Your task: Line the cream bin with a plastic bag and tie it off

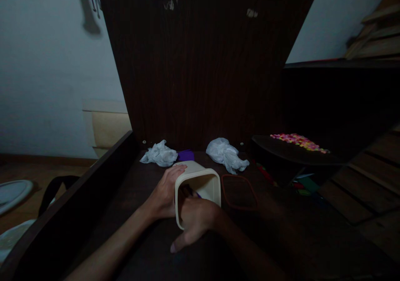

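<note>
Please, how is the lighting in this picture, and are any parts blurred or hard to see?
Head view: dim overall, the pale wall brighter than the dark board; head view: slatted wood at upper right looks soft; head view: inside the cream container, shadow obscures what the right hand may hold.

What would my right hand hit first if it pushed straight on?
Most likely the inside of the cream container, its bottom or far side, since your right hand reaches in through the opening. Your fingers are hidden in shadow, so something inside could come first.

Pink-and-yellow pieces (300, 142) (small ones) lie on a dark shelf (279, 151).
</note>
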### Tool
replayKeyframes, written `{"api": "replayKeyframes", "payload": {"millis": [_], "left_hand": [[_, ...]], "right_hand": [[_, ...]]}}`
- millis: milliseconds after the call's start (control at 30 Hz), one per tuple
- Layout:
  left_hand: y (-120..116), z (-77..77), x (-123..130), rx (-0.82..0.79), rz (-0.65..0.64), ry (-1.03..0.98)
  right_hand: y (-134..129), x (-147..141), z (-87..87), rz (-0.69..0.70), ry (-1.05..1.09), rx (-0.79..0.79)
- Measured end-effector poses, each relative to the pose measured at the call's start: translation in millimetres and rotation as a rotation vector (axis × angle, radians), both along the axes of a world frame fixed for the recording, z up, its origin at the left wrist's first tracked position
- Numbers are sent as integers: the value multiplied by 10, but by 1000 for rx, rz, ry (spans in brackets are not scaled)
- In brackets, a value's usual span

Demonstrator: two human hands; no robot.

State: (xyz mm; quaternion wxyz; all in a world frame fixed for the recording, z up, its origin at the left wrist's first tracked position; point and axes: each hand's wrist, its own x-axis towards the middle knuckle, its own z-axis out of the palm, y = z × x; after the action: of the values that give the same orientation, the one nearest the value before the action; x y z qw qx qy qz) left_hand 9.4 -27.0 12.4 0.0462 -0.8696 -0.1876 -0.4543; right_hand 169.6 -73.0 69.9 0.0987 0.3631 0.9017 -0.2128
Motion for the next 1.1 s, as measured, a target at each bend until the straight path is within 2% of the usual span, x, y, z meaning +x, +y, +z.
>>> {"api": "replayKeyframes", "payload": {"millis": [67, 133, 167, 267, 367, 467, 600, 667, 733, 833, 933, 1000, 1100], "left_hand": [[18, -4, -17, 2, -9, 1], [34, -13, -33, 5, -28, 10], [39, -18, -38, 4, -34, 15], [43, -19, -34, -10, -32, 9], [35, -2, -10, -30, -16, -9], [18, 16, 26, -44, -8, -15], [-17, 24, 76, 12, -13, 16], [-34, 23, 87, 28, -5, 30], [-43, 20, 83, 25, 1, 39], [-41, 16, 55, 23, -4, 31], [-29, 9, 28, 17, -5, 10], [-19, -1, 17, 14, -6, 5], [-1, -22, 1, 16, 0, 3]], "right_hand": [[-142, 3, -127, -13, 97, 121], [-295, -2, -352, -273, 72, 234], [-366, 10, -483, -294, 85, 263], [-527, 168, -824, -278, 105, 402], [-584, 435, -950, -196, 110, 509], [-532, 537, -908, -145, 74, 453], [-343, 300, -775, -412, 12, 370], [-237, 165, -646, -423, -13, 308], [-137, 85, -453, -332, -69, 226], [3, 49, -113, -97, -190, 71], [105, 48, 109, -19, -300, -74], [116, 50, 119, 1, -285, -82], [17, 37, -70, -3, -83, 84]]}}
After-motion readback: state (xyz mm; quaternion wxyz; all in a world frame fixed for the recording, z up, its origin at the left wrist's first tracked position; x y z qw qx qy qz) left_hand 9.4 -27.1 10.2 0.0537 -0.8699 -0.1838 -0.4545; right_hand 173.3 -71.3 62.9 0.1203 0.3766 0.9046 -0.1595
